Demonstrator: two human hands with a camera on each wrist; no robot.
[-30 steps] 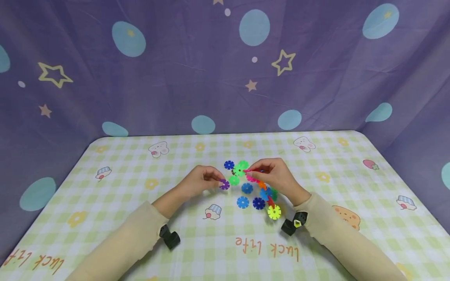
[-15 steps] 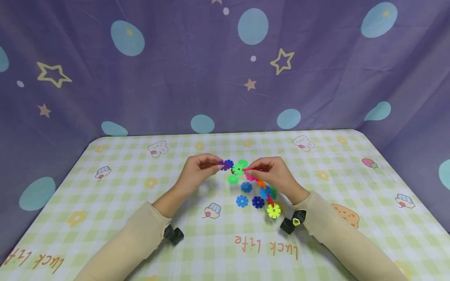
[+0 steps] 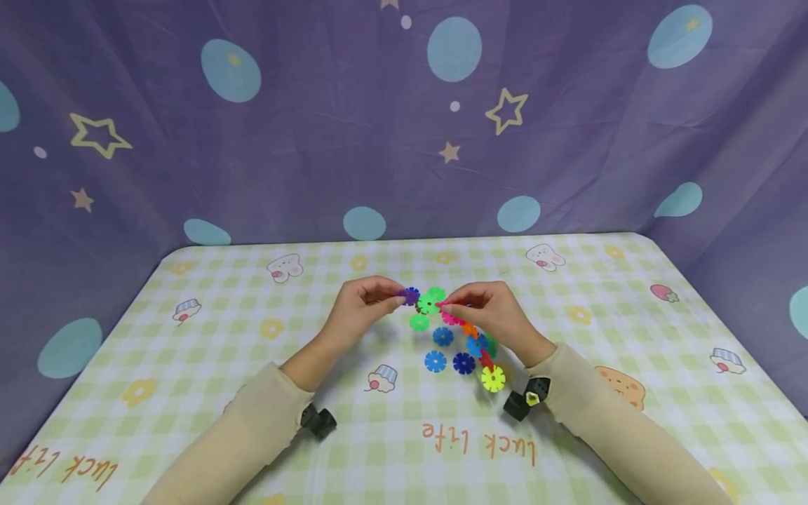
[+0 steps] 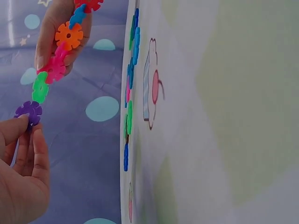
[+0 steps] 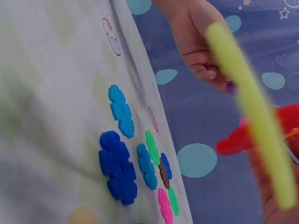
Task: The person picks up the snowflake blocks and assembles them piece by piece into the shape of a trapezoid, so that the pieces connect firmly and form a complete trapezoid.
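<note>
While L fingers (image 4: 41,154) pinch purple disc (image 4: 29,111), R fingers (image 4: 44,49) hold multicol. chain (image 4: 74,33).

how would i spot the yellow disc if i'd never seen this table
Above the checked tablecloth, find the right hand pinching a disc chain. Follow it down the head view, past the red disc, to its end. There sits the yellow disc, the only disc of that colour.

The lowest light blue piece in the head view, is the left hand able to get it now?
Probably yes, after letting go: the left hand pinches a purple piece, but nothing visible blocks its way to the light blue piece.
</note>
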